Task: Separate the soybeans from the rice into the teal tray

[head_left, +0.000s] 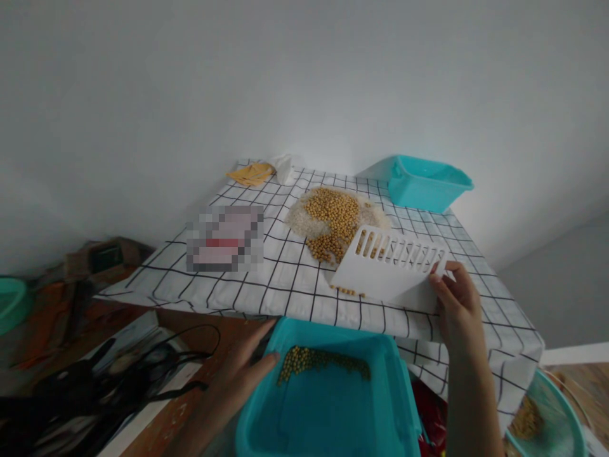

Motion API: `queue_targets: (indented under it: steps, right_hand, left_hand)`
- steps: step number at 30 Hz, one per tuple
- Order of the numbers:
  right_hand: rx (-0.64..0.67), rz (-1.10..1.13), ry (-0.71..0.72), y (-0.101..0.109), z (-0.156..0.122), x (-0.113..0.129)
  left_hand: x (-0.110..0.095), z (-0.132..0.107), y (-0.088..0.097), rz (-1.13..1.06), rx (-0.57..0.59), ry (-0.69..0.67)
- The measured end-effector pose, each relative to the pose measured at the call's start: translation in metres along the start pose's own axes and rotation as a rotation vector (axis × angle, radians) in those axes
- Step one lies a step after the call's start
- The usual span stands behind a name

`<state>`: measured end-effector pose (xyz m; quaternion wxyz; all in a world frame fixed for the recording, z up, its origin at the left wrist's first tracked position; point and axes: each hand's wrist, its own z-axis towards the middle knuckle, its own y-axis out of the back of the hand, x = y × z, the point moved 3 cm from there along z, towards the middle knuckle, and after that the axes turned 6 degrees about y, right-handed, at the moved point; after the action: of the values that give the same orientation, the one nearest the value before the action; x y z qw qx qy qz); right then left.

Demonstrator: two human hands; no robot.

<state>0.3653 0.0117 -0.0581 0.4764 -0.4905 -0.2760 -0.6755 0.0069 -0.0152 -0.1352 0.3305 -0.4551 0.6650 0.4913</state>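
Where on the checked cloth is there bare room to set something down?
Bare cloth between the blurred item and the bean pile, and along the front-left edge. Crowded around the pile, the slotted scraper and the right hand.

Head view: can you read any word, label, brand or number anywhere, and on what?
No readable text anywhere.
Pink-and-white flat item on the black-and-white checked cloth: blurred out, unreadable.
White slotted plastic scoop in the right hand: no print shows.
Near teal plastic tub and far teal plastic tub: no labels show.
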Motion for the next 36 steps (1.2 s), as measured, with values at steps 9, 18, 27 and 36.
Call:
queue_targets:
  steps: [9, 18, 27, 36]
  right_hand:
    - [0.043, -0.031, -0.01, -0.002, -0.0014, 0.0013]
    - [0.073, -0.001, -0.04, -0.0046, -0.0037, 0.004]
    - [0.109, 0.029, -0.055, -0.007, -0.0048, 0.0069]
    - [0.182, 0.084, -0.113, -0.0076, -0.0079, 0.0065]
  left_hand:
    - [0.0033, 0.0004, -0.0007, -0.01, -0.031, 0.005]
    - [-0.004, -0.0008, -0.0006, -0.013, -0.006, 0.001]
    - [-0.0042, -0.0012, -0.0013, -0.038, 0.032, 0.036]
    - [0.0017, 0.0011, -0.0021, -0.015, 0.042, 0.026]
